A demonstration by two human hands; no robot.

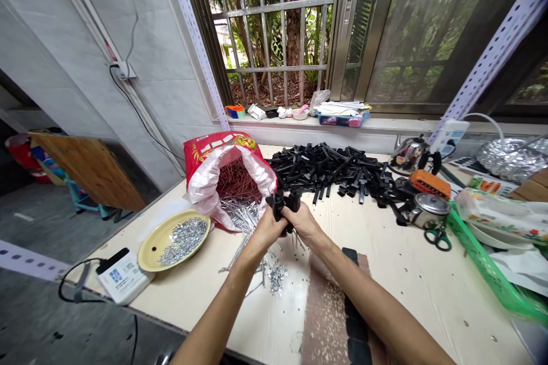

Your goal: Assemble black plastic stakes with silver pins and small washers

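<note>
And here's the pale tbl [385,251]: red bag [205,182] L, yel. dish [165,228] nr it, blk pcs [329,168] heaped at back, sm. metal bits [277,278] mid, scissors [437,239] & grn basket [471,256] R!

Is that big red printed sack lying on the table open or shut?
Open: the red printed sack has its white-edged mouth gaping wide, showing thin reddish-brown rods inside and thin silver metal rods spilling out.

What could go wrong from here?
1. Silver rods spill from the open bag near the left hand and right hand, which hold black parts; a bump might scatter them.
2. Small metal pieces lie loose on the table, so a brush of the left arm could sweep them away.
3. The white box sits at the table's edge; its looping black cable could snag and pull it off.
</note>
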